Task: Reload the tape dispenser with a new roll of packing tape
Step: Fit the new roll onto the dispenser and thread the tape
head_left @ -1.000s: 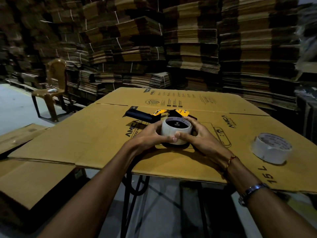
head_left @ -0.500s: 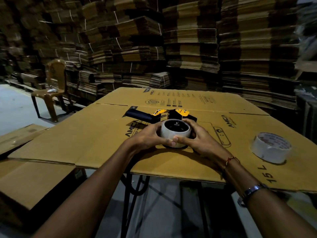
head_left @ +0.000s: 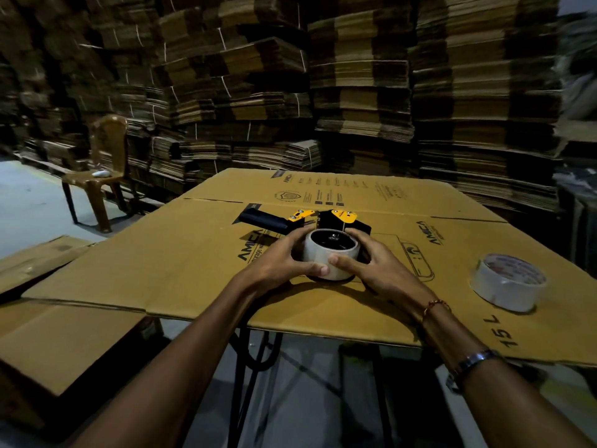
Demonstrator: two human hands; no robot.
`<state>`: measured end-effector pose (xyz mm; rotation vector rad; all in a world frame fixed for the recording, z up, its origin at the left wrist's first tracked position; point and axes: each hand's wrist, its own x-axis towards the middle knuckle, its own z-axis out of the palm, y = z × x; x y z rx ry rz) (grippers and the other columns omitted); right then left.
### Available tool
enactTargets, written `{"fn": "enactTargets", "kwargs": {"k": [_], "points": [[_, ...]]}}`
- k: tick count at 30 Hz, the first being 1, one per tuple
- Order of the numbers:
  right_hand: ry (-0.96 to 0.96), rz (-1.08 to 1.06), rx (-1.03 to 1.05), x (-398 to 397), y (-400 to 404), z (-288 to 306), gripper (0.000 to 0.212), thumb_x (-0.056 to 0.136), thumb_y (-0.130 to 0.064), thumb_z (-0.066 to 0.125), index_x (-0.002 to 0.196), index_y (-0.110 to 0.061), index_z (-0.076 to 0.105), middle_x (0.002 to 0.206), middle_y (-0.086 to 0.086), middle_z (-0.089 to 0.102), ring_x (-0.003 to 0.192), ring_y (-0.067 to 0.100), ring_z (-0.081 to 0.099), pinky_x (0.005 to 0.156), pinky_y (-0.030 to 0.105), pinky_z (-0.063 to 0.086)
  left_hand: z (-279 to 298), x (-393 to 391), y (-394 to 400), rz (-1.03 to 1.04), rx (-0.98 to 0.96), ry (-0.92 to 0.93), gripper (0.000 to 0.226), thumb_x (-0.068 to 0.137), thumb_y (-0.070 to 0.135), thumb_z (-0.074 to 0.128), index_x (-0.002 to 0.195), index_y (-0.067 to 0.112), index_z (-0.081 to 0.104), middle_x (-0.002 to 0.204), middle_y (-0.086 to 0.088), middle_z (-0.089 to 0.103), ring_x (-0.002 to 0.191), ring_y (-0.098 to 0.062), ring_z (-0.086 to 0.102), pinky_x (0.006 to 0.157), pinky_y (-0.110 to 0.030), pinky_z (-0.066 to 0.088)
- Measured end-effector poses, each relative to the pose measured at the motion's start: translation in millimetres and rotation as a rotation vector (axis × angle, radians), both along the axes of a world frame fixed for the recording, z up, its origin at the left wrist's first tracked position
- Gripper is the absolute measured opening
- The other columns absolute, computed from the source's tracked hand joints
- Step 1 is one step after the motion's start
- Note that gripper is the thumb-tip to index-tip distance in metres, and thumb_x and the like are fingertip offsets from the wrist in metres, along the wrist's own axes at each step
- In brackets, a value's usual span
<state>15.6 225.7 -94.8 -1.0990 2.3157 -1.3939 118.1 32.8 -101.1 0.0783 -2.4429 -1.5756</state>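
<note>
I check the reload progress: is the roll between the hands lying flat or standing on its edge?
Flat. The tape roll shows its open core facing up, over the tape dispenser, with the left hand and right hand gripping its sides.

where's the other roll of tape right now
In the head view the spare tape roll lies flat on the cardboard sheet, far right near its front edge, apart from the right hand and the tape dispenser.
</note>
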Motion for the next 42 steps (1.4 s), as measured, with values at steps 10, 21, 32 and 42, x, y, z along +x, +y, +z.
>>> {"fn": "enactTargets", "kwargs": {"k": [10,21,32,42], "points": [[0.025,-0.007,-0.018,1.7,1.1,-1.2,0.086,0.084,-0.043,0.076,0.156,-0.026,0.032,0.155,0.002,0.043,0.133,0.016,0.046,0.099,0.026,0.046,-0.7,11.7,10.4,0.111,-0.052,0.197,0.091,0.079,0.048,0.077,0.154,0.028,0.03,0.151,0.004,0.042,0.132,-0.009,0.044,0.104,-0.028,0.043],[0.064,-0.041,-0.061,1.9,0.9,-4.2,0.103,0.069,-0.056,0.075,0.157,-0.022,0.033,0.153,0.002,0.046,0.134,0.017,0.048,0.108,0.036,0.046,30.0,-15.8,-70.4,0.274,-0.92,0.016,0.045,0.107,0.037,0.03,0.141,0.017,0.052,0.145,-0.005,0.052,0.137,-0.022,0.041,0.114,-0.038,0.023],[0.111,-0.205,-0.101,-4.4,5.0,-2.5,0.083,0.086,-0.039,0.077,0.154,-0.013,0.037,0.152,0.006,0.047,0.129,0.019,0.049,0.103,0.034,0.046,33.9,41.2,-35.0,0.238,-0.961,-0.005,0.041,0.096,0.05,0.053,0.124,0.021,0.061,0.114,-0.001,0.061,0.095,-0.015,0.056,0.08,-0.035,0.051],[0.097,-0.306,-0.075,-5.1,1.4,0.5,0.078,0.088,-0.037,0.076,0.153,-0.011,0.039,0.149,0.009,0.05,0.132,0.027,0.052,0.106,0.042,0.048,33.4,55.8,51.0,0.233,-0.727,-0.033,0.051,0.087,0.053,0.059,0.122,0.017,0.053,0.118,-0.006,0.061,0.103,-0.024,0.059,0.085,-0.039,0.053]]}}
